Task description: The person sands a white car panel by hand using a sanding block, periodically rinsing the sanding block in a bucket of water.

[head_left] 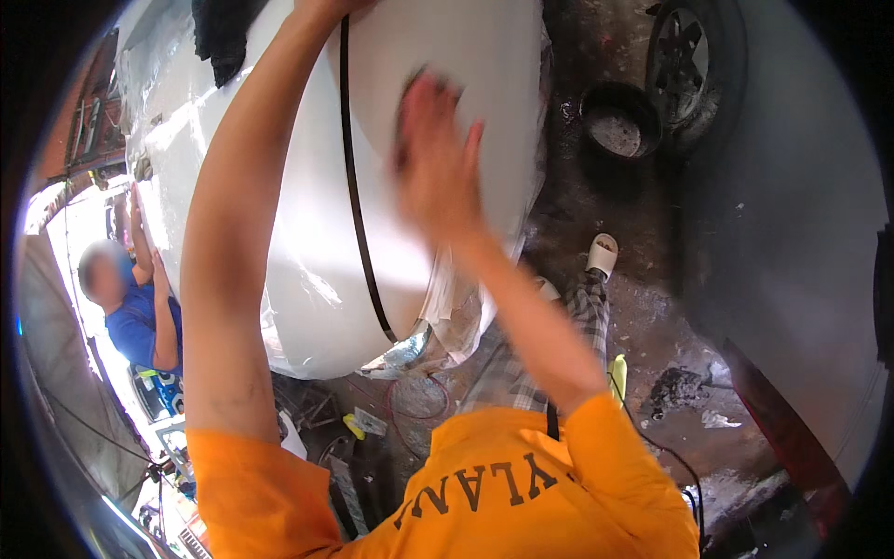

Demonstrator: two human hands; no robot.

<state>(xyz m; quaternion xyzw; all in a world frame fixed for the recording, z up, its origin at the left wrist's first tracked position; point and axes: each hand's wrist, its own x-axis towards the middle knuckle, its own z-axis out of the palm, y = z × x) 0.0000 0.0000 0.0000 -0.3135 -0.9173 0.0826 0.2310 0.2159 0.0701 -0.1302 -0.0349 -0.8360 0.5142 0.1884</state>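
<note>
A glossy white car body panel (303, 242) curves across the upper middle, with a thin black strip (354, 186) running down it. My right hand (433, 163), smeared by motion, presses on the panel to the right of that strip. Under its fingers shows the edge of a dark pad (401, 149); its exact kind is too blurred to make out. My left arm reaches up along the panel's left part. At the top edge of the picture my left hand (332, 6) is mostly cut off near the strip's upper end, its fingers hidden.
Clear plastic film (461, 317) wraps the panel's lower edge. A dark cloth (223, 42) lies at upper left. Across from me, a person in blue (144, 321) has hands on the panel. To the right are a black bucket (619, 130), a wheel (684, 70) and a grey vehicle (801, 233).
</note>
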